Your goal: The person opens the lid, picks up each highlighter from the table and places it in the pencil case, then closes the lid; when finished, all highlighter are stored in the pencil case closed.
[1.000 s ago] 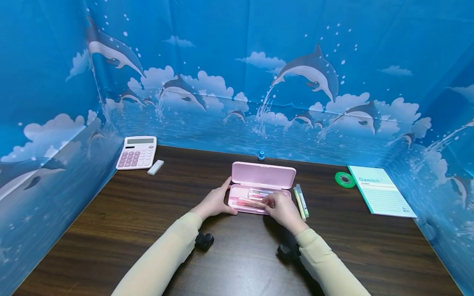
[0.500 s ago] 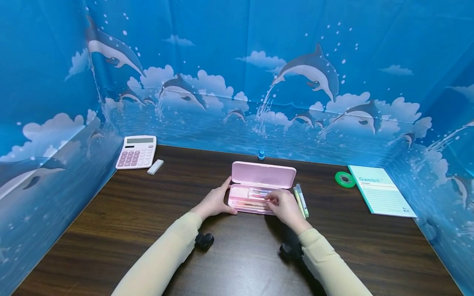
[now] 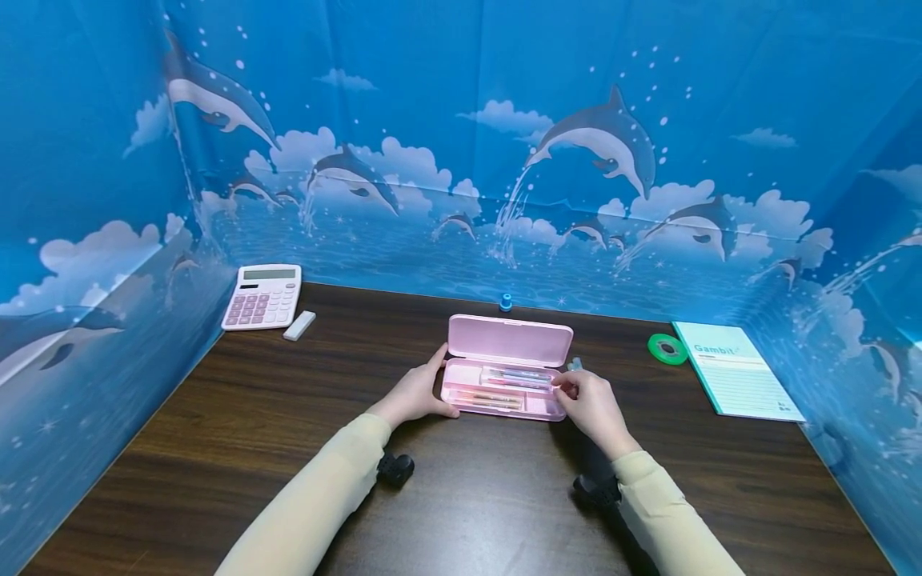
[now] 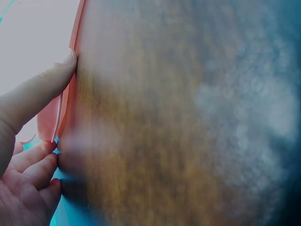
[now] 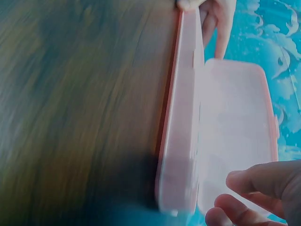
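The left hand [image 3: 414, 394] has its fingers curled round the left end of the pink pencil case [image 3: 497, 390], thumb pressed against the near corner, as the left wrist view shows from close by; the right hand [image 3: 592, 402] sits at the case's right end with its fingertips [image 3: 565, 387] drawn together just at the rim, beside a pale highlighter [image 3: 574, 365] whose tip peeks out behind the knuckles; whether those fingers pinch it or only touch the case I cannot tell, since the hand covers the spot and the right wrist view is blurred; the case lies open on the dark wooden table [image 3: 238, 416], its lid [image 3: 510, 340] standing up along the far side, and several pens [image 3: 513, 376] lie lengthwise in the tray; both forearms wear cream sleeves [image 3: 327, 496] with small black camera mounts at the wrists; just behind the case, against the backdrop, sits a small blue cap-like thing [image 3: 507, 302]; well to the left of the case, at the table's far corner, a pink calculator [image 3: 262, 297] lies with a white eraser [image 3: 298, 326] just beside it; to the right of the case lies a green roll of tape [image 3: 667, 349], and next to that a pale green notebook [image 3: 736, 371]; a blue dolphin-printed backdrop [image 3: 605, 136] walls in the table on three sides.
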### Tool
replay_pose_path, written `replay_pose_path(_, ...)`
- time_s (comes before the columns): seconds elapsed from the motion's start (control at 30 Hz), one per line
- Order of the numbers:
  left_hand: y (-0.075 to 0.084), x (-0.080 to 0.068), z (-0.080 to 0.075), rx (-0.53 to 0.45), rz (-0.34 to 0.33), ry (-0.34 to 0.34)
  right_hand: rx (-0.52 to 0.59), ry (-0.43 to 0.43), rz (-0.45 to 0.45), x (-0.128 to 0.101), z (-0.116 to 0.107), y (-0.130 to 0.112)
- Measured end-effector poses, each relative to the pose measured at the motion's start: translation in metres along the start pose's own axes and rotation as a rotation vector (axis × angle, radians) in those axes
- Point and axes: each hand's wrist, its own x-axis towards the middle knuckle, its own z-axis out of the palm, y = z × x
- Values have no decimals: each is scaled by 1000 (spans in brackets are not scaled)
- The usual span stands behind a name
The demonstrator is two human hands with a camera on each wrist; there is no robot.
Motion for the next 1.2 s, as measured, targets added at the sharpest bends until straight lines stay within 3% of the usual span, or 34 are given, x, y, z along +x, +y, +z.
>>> replay_pose_path(0.5, 1, -1, -2, -12, -8, -4, -67, -61, 150, -14, -18, 43)
replay_pose_path(1.2, 0, 0, -1, 17, -4, -13, -84, -149, 271, -13, -23, 54)
